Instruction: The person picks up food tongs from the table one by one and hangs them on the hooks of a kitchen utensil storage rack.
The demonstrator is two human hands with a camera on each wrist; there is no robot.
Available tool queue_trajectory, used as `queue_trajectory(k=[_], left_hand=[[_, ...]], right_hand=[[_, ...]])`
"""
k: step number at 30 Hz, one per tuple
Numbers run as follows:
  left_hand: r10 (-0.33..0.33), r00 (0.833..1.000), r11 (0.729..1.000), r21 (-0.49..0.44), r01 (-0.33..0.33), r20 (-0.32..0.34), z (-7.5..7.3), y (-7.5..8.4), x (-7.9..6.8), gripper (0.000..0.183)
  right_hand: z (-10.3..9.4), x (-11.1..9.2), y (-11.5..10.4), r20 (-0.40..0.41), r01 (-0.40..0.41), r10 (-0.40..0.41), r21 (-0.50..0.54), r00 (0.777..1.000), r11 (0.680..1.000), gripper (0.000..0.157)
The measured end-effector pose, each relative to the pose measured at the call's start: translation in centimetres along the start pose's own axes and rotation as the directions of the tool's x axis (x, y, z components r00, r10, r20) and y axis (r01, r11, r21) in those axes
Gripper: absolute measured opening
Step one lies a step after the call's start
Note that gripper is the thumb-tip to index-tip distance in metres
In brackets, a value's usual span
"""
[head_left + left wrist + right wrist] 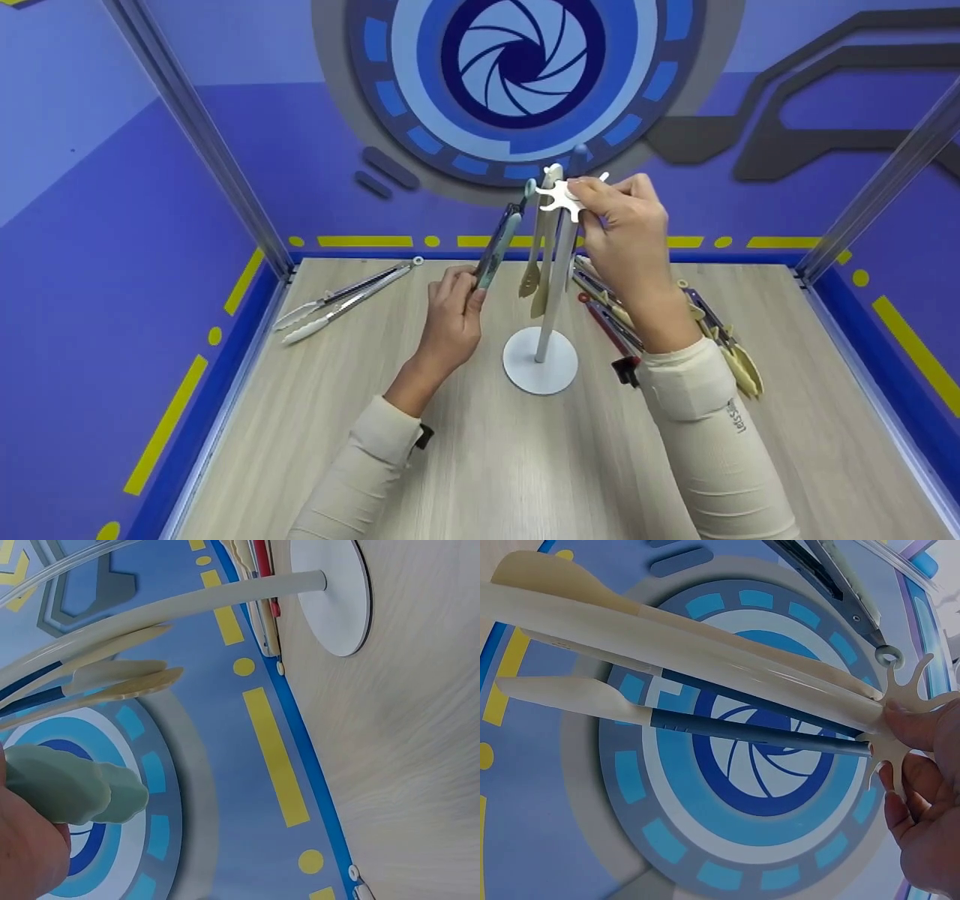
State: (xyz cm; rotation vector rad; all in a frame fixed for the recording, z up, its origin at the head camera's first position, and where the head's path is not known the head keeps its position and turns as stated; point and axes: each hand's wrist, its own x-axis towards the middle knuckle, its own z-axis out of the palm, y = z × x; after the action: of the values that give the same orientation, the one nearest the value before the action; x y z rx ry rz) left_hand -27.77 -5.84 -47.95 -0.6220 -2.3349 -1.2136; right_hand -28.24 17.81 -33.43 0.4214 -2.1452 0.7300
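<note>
Near the middle of the table [487, 465], a white stand [550, 311] rises from its round base [540, 379] to a hooked top [559, 196] with curved prongs. The right hand [630, 232] reaches in from the right and pinches this top between thumb and fingers. To the left of the pole, the left hand [452, 319] has its fingers curled round a pair of mint-green tongs [498, 247], raised above the table and tilted, with the ring end up toward the prongs on the left. That ring lies close beside the hooked top; whether they touch, I cannot tell. The left wrist view shows the scalloped green tips [82, 784] just past the hand, lying one against the other.

Several utensils hang from the stand, among them a tan slotted spoon [529, 280] on its left and a pale spatula [570, 694] with a dark blue handle. On the far left of the table lie white-tipped tongs [346, 304], their arms apart. To the right of the stand lie red-handled tongs [604, 326], partly hidden by the right arm, and farther right, yellowish-tipped tongs [742, 367]. Beyond the far edge stands a blue wall [262, 150] with yellow dashes along its foot.
</note>
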Motion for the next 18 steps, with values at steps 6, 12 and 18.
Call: queue_trajectory(k=[6,12,18], left_hand=[[0.025,1.0,0.999,0.036,-0.025,0.008,-0.1,0.1,0.0,0.02],[0.005,1.0,0.999,0.036,-0.006,0.03,0.2,0.2,-0.2,0.021],[0.012,0.999,0.999,0.048,-0.014,0.037,1.1,0.3,-0.3,0.022]], right_hand=[[0.0,0.0,-0.1,-0.004,0.001,-0.001,0.007,1.0,1.0,0.025],[0.0,-0.1,-0.1,-0.008,0.004,-0.004,0.005,1.0,1.0,0.024],[0.1,-0.1,-0.1,-0.021,0.018,-0.018,0.0,1.0,1.0,0.024]])
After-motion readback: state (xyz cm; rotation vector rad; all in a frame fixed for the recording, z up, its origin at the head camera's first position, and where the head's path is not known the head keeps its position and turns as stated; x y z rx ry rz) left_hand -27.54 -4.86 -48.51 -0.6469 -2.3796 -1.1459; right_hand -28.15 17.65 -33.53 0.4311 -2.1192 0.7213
